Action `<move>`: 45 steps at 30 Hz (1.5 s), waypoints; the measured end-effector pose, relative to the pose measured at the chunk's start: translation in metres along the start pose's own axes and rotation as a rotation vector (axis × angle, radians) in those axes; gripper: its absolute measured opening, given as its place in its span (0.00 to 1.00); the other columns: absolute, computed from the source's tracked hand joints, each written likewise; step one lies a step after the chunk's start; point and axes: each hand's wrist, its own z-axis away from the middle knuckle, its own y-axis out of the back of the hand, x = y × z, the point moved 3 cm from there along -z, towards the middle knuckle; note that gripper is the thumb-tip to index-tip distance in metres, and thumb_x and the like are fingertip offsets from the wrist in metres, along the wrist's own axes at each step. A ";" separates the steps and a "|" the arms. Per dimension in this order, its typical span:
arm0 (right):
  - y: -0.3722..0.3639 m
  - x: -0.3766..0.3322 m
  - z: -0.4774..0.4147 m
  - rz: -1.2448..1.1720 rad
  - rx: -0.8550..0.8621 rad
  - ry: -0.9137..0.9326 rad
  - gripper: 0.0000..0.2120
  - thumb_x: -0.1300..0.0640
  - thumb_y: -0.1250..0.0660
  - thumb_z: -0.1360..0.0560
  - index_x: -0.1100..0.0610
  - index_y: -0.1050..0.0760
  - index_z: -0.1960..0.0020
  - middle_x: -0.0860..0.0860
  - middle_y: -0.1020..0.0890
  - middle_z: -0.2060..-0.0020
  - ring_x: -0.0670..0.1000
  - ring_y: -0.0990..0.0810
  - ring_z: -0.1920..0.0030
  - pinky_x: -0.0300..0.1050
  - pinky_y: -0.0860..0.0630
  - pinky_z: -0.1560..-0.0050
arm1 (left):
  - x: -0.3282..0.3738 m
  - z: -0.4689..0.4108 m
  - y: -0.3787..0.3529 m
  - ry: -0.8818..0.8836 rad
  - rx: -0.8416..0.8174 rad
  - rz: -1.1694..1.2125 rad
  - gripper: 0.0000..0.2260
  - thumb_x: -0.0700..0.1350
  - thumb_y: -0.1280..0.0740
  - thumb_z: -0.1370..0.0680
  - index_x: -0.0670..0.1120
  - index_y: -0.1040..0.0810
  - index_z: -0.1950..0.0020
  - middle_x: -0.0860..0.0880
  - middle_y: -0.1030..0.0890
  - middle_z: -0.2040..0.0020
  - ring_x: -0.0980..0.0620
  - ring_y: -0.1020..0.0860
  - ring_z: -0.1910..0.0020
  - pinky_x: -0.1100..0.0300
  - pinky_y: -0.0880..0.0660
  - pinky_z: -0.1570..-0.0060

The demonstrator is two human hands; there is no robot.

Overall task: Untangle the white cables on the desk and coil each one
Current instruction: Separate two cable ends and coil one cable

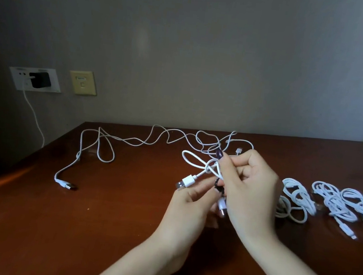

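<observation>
A knot (212, 167) of white cable is held above the middle of the desk (73, 227), pinched between the fingers of the right hand (250, 187) and the left hand (190, 203), both closed on it. A USB plug (185, 182) is seen sticking out leftward just above the left hand, and a second plug (222, 206) hangs between the two hands. From the knot, loose cable (129, 141) is trailed along the back edge toward the left corner, where another plug (67, 184) lies flat near the left edge. Coiled cables (332, 201) are laid in a row toward the right edge. A black charger (40, 80) is plugged into the wall socket beyond the desk.
</observation>
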 end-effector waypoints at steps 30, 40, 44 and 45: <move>-0.005 0.008 -0.004 0.115 -0.366 0.293 0.14 0.55 0.29 0.27 0.50 0.31 0.67 0.40 0.28 0.81 0.41 0.27 0.78 0.28 0.35 0.71 | 0.026 0.001 0.038 -0.633 0.282 -0.720 0.21 0.47 0.41 0.22 0.74 0.40 0.40 0.67 0.26 0.52 0.60 0.24 0.61 0.71 0.28 0.63; 0.004 0.000 -0.010 0.065 -0.416 0.324 0.11 0.53 0.31 0.26 0.50 0.31 0.64 0.44 0.27 0.78 0.46 0.27 0.77 0.32 0.36 0.72 | 0.014 -0.007 0.033 -0.043 -0.134 -0.227 0.24 0.57 0.48 0.20 0.43 0.19 0.57 0.43 0.18 0.62 0.46 0.20 0.62 0.48 0.23 0.52; 0.013 -0.006 -0.018 0.093 -0.416 0.430 0.10 0.53 0.34 0.26 0.55 0.29 0.63 0.49 0.27 0.75 0.48 0.32 0.78 0.32 0.39 0.74 | 0.017 -0.007 0.034 0.048 -0.269 -0.106 0.21 0.55 0.40 0.21 0.38 0.21 0.51 0.44 0.20 0.64 0.48 0.21 0.68 0.56 0.22 0.61; 0.014 -0.007 -0.019 0.102 -0.422 0.417 0.10 0.54 0.32 0.26 0.54 0.30 0.64 0.49 0.27 0.75 0.48 0.33 0.78 0.31 0.40 0.74 | 0.016 -0.007 0.034 0.037 -0.279 -0.122 0.20 0.55 0.39 0.23 0.36 0.22 0.51 0.44 0.20 0.65 0.49 0.22 0.70 0.57 0.22 0.63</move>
